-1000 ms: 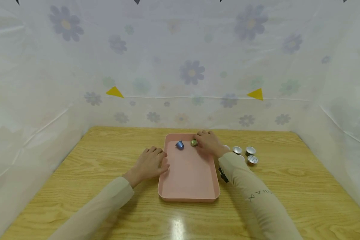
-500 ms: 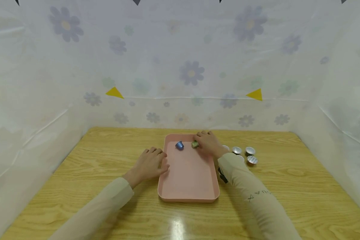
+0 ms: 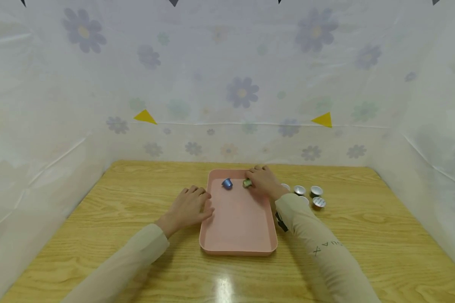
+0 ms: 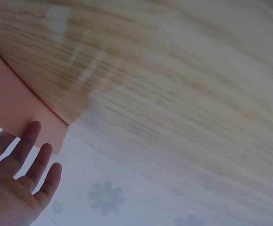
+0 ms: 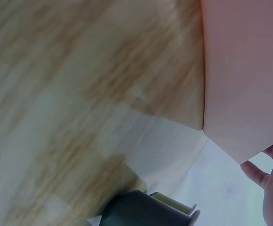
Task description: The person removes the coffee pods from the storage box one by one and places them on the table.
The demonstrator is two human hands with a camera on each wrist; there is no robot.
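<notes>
A pink tray (image 3: 236, 227) lies on the wooden table. My left hand (image 3: 189, 205) rests at its left rim, fingers loosely spread; the left wrist view shows the fingers (image 4: 41, 162) against the tray's outer wall. Over the far right corner reaches my right hand (image 3: 264, 180), its fingers bent by a green coffee capsule (image 3: 247, 183) inside the tray. Part of that capsule is hidden behind the hand, and the fingers seem to pinch it. To its left a blue coffee capsule (image 3: 227, 184) lies tipped on its side in the tray.
Right of the tray stand several coffee capsules, foil lids up, among them one at the back right (image 3: 316, 190); my right sleeve (image 3: 318, 235) partly covers the group. A dark capsule (image 5: 143, 210) shows close in the right wrist view. Flowered white sheeting (image 3: 242, 92) surrounds the table.
The green capsule has shifted slightly right and toward me, and its angle has changed by my right fingers. Both arms stay almost in place; the blue capsule lies as before.
</notes>
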